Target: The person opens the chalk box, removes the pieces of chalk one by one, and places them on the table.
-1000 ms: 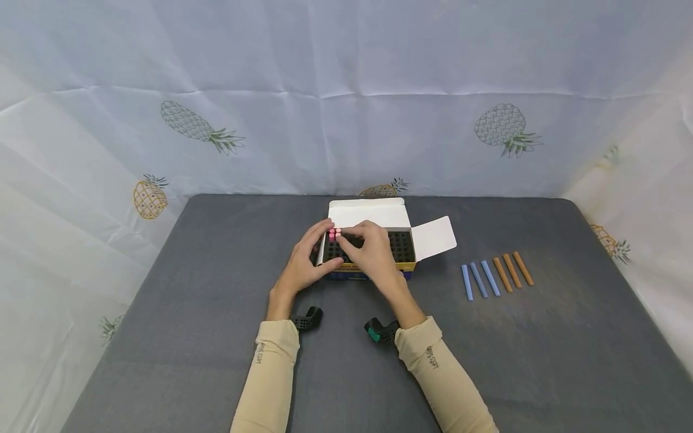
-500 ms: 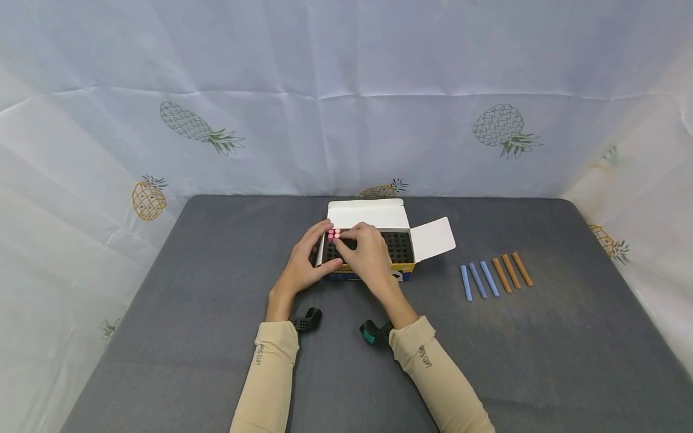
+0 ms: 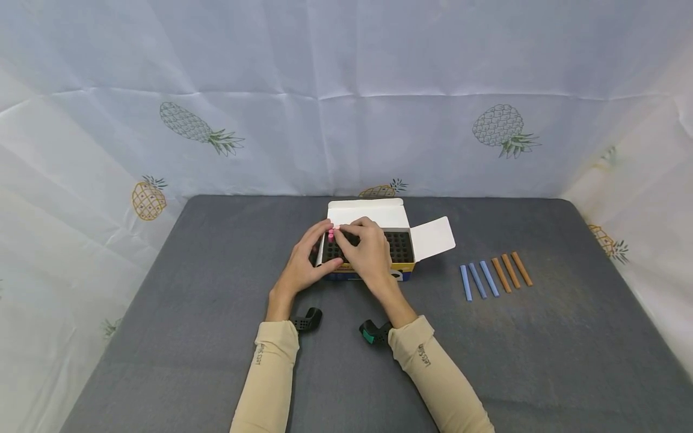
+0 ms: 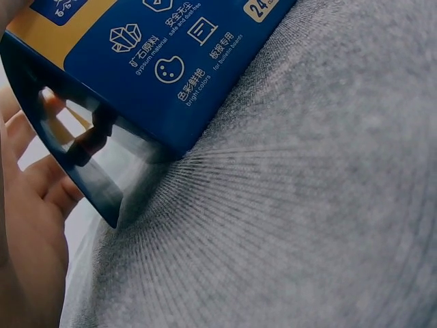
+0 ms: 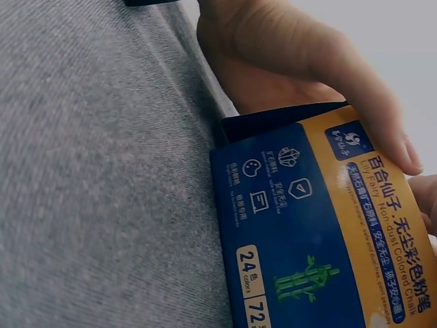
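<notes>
An open box of coloured chalk, blue and yellow outside with a dark holed insert, stands at the table's back middle. My left hand holds its left end, thumb along the front edge and fingers at the far side; the right wrist view shows that thumb lying over the box's yellow front. Inside the left back corner, pink chalk sticks stand upright in the holes. Thumb and index finger of my right hand pinch the top of a light pink chalk stick there. Its lower part is hidden.
Three blue chalk sticks and three orange-brown ones lie side by side on the grey table, right of the box. A white side flap juts right, and the white lid stands up behind. A curtain hangs beyond.
My right hand has shifted slightly left, and its thumb and index finger have come up to the light pink chalk's top. The left hand and the box stay nearly still.
</notes>
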Tool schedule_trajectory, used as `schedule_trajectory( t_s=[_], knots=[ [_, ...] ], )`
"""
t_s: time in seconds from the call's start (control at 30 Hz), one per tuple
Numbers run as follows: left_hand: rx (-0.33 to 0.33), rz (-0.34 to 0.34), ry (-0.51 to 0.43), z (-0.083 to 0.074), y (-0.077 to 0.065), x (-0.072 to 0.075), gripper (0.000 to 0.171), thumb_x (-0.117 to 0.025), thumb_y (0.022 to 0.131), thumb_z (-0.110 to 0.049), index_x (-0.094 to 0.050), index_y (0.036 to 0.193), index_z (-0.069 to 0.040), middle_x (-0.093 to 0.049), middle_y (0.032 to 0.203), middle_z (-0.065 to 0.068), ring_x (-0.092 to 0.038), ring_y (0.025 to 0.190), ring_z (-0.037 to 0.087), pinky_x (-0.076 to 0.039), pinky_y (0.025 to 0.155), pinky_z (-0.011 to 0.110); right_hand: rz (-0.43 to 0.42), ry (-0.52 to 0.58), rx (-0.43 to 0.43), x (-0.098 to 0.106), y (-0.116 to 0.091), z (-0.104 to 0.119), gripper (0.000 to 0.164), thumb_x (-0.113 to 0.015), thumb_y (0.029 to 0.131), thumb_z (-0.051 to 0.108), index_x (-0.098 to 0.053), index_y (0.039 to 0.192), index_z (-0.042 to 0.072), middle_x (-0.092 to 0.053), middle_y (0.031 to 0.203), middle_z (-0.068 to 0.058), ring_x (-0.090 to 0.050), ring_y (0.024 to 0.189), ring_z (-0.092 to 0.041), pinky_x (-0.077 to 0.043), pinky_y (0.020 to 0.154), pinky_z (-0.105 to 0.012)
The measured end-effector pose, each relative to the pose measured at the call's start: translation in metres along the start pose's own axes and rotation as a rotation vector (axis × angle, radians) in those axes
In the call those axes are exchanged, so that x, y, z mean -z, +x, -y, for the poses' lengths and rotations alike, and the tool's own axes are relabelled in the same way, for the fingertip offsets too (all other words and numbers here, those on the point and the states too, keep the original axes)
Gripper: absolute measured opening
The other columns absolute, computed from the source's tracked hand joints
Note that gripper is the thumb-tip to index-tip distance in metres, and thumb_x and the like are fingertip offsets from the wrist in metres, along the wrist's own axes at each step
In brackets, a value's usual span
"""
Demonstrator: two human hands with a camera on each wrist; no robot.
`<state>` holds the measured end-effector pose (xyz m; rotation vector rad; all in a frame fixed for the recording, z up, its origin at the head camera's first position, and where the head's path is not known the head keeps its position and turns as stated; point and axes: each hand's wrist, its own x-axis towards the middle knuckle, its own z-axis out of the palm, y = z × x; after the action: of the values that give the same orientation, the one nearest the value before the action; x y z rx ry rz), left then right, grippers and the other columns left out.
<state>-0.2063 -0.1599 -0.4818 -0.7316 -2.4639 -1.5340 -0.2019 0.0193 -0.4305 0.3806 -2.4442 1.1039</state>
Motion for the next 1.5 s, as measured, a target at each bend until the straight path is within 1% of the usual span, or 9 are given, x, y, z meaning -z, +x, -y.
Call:
schedule_trajectory(
  t_s=[0.1, 0.27, 0.47, 0.57, 0.7, 0.9, 1.07, 1.3, 1.5],
  knots=[
    [-0.006, -0.001, 0.006, -0.001, 0.001, 0.0, 0.082, -0.07, 0.09, -0.059, -0.044, 0.155, -0.016, -0.037, 0.164, 0.009, -0.048, 0.141, 0.033, -0.049, 0.098, 0.056, 0.015, -0.041, -0.012, 0.0, 0.0, 0.0, 0.025, -0.075, 0.095, 0.028, -0.082, 0.107, 0.008, -0.072, 0.098, -0.01, -0.063, 0.076, -0.022, -0.047, 0.061, -0.032],
    [-0.002, -0.003, 0.009, -0.002, 0.001, 0.0, 0.078, -0.073, 0.09, -0.053, -0.045, 0.155, -0.019, -0.038, 0.164, 0.007, -0.049, 0.14, 0.032, -0.049, 0.097, 0.054, 0.046, -0.067, -0.02, 0.0, 0.001, 0.0, 0.027, -0.076, 0.093, 0.031, -0.083, 0.104, 0.007, -0.072, 0.101, -0.01, -0.065, 0.082, -0.023, -0.052, 0.064, -0.035],
    [0.012, 0.001, 0.007, -0.002, 0.001, 0.001, 0.077, -0.074, 0.09, -0.049, -0.045, 0.155, -0.02, -0.037, 0.165, 0.006, -0.05, 0.139, 0.031, -0.048, 0.096, 0.051, 0.033, 0.03, -0.02, 0.003, 0.003, 0.001, 0.025, -0.077, 0.092, 0.026, -0.082, 0.104, 0.004, -0.071, 0.101, -0.013, -0.064, 0.082, -0.025, -0.049, 0.065, -0.035],
    [0.012, -0.001, 0.005, -0.002, 0.001, 0.002, 0.079, -0.072, 0.09, -0.054, -0.045, 0.155, -0.019, -0.036, 0.165, 0.006, -0.048, 0.141, 0.032, -0.048, 0.097, 0.054, 0.016, 0.095, 0.005, 0.005, 0.005, 0.0, 0.023, -0.079, 0.091, 0.021, -0.082, 0.102, 0.001, -0.07, 0.099, -0.015, -0.063, 0.081, -0.027, -0.05, 0.067, -0.037],
    [0.005, 0.001, 0.006, -0.002, 0.001, 0.002, 0.081, -0.07, 0.09, -0.059, -0.044, 0.155, -0.017, -0.035, 0.166, 0.007, -0.046, 0.144, 0.033, -0.047, 0.1, 0.059, 0.008, 0.139, 0.036, 0.006, 0.006, -0.001, 0.021, -0.079, 0.09, 0.017, -0.081, 0.1, -0.001, -0.07, 0.096, -0.016, -0.064, 0.081, -0.028, -0.052, 0.072, -0.039],
    [0.011, 0.005, 0.004, 0.0, 0.0, 0.0, 0.076, -0.073, 0.09, -0.051, -0.044, 0.155, -0.023, -0.036, 0.166, 0.006, -0.045, 0.144, 0.032, -0.047, 0.1, 0.058, -0.009, 0.171, 0.096, 0.008, 0.005, 0.0, 0.022, -0.079, 0.09, 0.017, -0.081, 0.103, -0.001, -0.069, 0.096, -0.016, -0.064, 0.084, -0.028, -0.051, 0.073, -0.038],
    [0.023, -0.002, 0.013, 0.001, 0.0, -0.001, 0.074, -0.076, 0.089, -0.045, -0.047, 0.153, -0.023, -0.037, 0.164, 0.006, -0.045, 0.144, 0.031, -0.047, 0.1, 0.058, -0.071, 0.204, 0.143, 0.019, 0.007, 0.004, 0.022, -0.081, 0.088, 0.015, -0.081, 0.1, -0.004, -0.069, 0.093, -0.016, -0.067, 0.085, -0.031, -0.056, 0.079, -0.042],
    [0.027, 0.0, 0.024, -0.002, 0.001, -0.001, 0.075, -0.077, 0.089, -0.037, -0.047, 0.153, -0.015, -0.037, 0.164, 0.009, -0.043, 0.146, 0.034, -0.046, 0.101, 0.063, -0.107, 0.214, 0.14, 0.038, 0.01, 0.006, 0.021, -0.082, 0.087, 0.014, -0.081, 0.098, -0.004, -0.07, 0.093, -0.018, -0.066, 0.085, -0.032, -0.053, 0.078, -0.044],
    [0.037, 0.005, 0.02, -0.003, 0.001, -0.001, 0.074, -0.077, 0.088, -0.03, -0.046, 0.154, -0.017, -0.036, 0.165, 0.009, -0.042, 0.147, 0.035, -0.045, 0.101, 0.065, -0.107, 0.229, 0.129, 0.054, 0.011, 0.008, 0.02, -0.081, 0.088, 0.014, -0.081, 0.098, -0.003, -0.071, 0.094, -0.019, -0.065, 0.088, -0.033, -0.054, 0.079, -0.048]
  ],
)
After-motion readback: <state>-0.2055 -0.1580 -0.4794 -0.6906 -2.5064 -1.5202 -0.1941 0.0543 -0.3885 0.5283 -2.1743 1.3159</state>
